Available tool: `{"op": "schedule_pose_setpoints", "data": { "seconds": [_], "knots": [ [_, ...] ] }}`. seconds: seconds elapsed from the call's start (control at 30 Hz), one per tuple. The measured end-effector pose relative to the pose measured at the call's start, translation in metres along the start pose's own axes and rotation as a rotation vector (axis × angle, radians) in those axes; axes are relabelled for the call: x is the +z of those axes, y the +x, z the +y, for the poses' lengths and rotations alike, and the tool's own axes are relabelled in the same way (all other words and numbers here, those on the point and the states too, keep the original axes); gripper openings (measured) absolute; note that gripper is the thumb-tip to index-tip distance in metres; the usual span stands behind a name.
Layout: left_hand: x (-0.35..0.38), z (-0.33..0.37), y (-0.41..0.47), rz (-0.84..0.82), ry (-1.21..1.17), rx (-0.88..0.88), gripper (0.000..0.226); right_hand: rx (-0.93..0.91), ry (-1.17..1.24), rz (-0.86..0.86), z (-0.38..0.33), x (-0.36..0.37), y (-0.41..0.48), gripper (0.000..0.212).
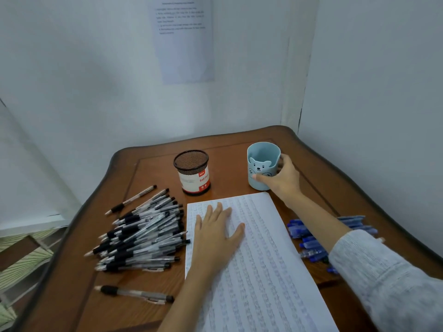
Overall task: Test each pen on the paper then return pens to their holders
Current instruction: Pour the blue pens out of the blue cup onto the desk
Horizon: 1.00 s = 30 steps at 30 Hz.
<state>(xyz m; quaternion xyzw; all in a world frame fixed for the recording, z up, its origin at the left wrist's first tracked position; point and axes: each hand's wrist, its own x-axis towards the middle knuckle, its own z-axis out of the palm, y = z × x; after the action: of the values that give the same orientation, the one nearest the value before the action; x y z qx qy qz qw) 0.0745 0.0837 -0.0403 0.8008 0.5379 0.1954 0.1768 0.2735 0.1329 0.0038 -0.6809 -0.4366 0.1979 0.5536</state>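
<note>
I see my left hand (215,232) lying flat on the paper (263,271), palm down. Its fingers are straight and a bit spread, with the thumb out to the right. That grip is apart and holds nothing; it just presses the paper near its top left corner. The left arm comes up from the bottom of the view.

My right hand (285,179) reaches far out to the cup (262,164), a blue one with a bear face. The thumb lies across the front of the cup and the fingers curl round its right side, so this grip is clamped on the cup. The cup stands upright on the worktop (153,168), just past the top right corner of the paper. The right arm is stretched out straight, and its grey sleeve (383,271) is pulled back from the wrist.

A mesh pot (193,172) stands upright to the left of the cup, apart from it. I see no pens in either one.

The black pens (141,233) lie in a big pile left of the paper. 1 pen (134,293) lies alone in front of the pile. The blue pens (309,238) lie right of the paper, partly under my right arm.
</note>
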Motion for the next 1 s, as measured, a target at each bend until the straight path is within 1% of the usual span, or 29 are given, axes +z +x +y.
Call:
{"op": "schedule_pose_setpoints", "data": {
  "seconds": [0.17, 0.4, 0.57, 0.63, 0.73, 0.77, 0.83, 0.9, 0.93, 1.0],
  "knots": [
    [0.001, -0.001, 0.002, 0.007, -0.009, -0.003, 0.06, 0.011, 0.001, -0.015, 0.003, 0.009, 0.011, 0.082],
    [0.0, -0.002, 0.001, 0.013, -0.02, 0.002, 0.059, 0.097, -0.07, -0.076, 0.009, 0.01, 0.012, 0.08],
    [0.0, -0.001, 0.002, 0.019, -0.015, 0.006, 0.059, 0.154, -0.147, -0.086, 0.006, 0.007, -0.008, 0.089],
    [0.0, -0.001, 0.002, 0.016, -0.022, 0.008, 0.059, 0.094, -0.188, -0.101, 0.0, 0.001, -0.025, 0.081],
    [-0.003, 0.001, 0.0, 0.041, -0.052, 0.011, 0.054, -0.084, -0.365, -0.232, -0.009, -0.014, -0.059, 0.059],
    [-0.004, 0.002, -0.002, 0.088, -0.08, 0.018, 0.049, -0.141, -0.436, -0.272, -0.01, -0.019, -0.07, 0.054],
    [-0.01, 0.005, -0.007, 0.247, -0.139, 0.047, 0.035, -0.245, -0.58, -0.324, -0.011, -0.029, -0.09, 0.047],
    [-0.015, 0.01, -0.016, 0.39, -0.15, 0.084, 0.032, -0.328, -0.751, -0.351, -0.009, -0.036, -0.107, 0.046],
    [-0.018, 0.013, -0.022, 0.432, -0.147, 0.099, 0.033, -0.364, -0.81, -0.362, -0.008, -0.039, -0.114, 0.046],
    [-0.021, 0.016, -0.033, 0.44, -0.13, 0.116, 0.036, -0.425, -0.896, -0.392, -0.006, -0.043, -0.125, 0.047]
  ]
}}
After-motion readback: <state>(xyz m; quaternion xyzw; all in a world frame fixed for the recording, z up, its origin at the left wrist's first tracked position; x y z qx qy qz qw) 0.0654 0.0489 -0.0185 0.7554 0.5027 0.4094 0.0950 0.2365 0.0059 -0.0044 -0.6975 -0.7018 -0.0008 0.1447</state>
